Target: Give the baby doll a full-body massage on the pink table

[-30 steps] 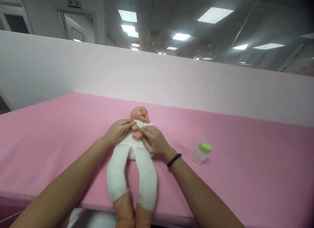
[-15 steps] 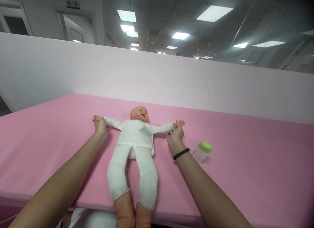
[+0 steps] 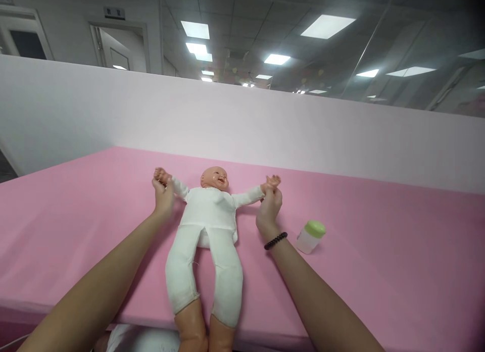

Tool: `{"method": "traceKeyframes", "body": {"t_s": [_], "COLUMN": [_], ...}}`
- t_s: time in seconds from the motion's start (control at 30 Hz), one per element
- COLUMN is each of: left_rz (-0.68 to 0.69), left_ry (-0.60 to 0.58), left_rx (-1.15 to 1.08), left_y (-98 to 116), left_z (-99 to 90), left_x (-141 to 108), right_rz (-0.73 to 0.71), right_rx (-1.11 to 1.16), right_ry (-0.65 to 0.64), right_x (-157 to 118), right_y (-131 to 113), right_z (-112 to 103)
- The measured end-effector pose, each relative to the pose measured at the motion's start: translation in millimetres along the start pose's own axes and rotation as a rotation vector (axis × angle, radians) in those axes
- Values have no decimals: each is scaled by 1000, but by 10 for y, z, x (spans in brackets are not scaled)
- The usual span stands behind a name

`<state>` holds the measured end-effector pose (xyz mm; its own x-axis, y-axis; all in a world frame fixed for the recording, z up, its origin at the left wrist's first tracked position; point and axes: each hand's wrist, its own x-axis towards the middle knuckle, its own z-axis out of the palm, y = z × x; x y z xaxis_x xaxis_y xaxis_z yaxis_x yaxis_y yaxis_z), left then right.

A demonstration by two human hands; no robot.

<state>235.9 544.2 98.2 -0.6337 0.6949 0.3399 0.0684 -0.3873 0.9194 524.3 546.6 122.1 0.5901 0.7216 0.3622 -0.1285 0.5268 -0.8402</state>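
Note:
A baby doll with a white cloth body lies on its back on the pink padded surface, its head at the far end and its lower legs at the front edge. My left hand grips the doll's arm at the wrist on the left side. On the right side, my right hand, with a black coiled band on the wrist, pinches the doll's other wrist. Both doll arms are spread outward, the little hands showing above my fingers.
A small clear bottle with a green cap leans on the pink surface, right of my right wrist. Behind the surface runs a low white wall. Something white shows below the front edge.
Both my hands have raised the doll's hands a little and brought them inward, the left one more clearly. The doll's body stays where it was. The view has tilted slightly.

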Motion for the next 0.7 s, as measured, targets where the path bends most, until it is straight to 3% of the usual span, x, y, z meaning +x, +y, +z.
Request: {"method": "traceKeyframes", "body": {"t_s": [0.1,0.17,0.23,0.3,0.47,0.53,0.6,0.7], "left_rz": [363,525,610,640,631,615,592,497], "left_ry": [-318,-552,-724,-810,-844,-804,-724,-524], "left_rx": [119,243,358,417,452,451,430,307], "left_y": [113,132,130,131,166,172,160,92], "left_z": [58,62,46,25,4,11,23,38], "left_x": [-212,-289,-307,-289,-268,-289,-303,-253], "right_rz": [-322,-539,-725,-798,-776,-752,-678,-451], "right_rx": [-71,-193,-337,-438,-468,-438,-355,-120], "right_ry": [-427,-760,-1018,-1137,-1134,-1059,-906,-538], "right_x": [-245,-392,-492,-538,-547,-553,-550,-464], "right_y": [-146,-196,-203,-185,-130,-116,-109,-100], "right_z": [54,59,52,45,31,33,51,104]}}
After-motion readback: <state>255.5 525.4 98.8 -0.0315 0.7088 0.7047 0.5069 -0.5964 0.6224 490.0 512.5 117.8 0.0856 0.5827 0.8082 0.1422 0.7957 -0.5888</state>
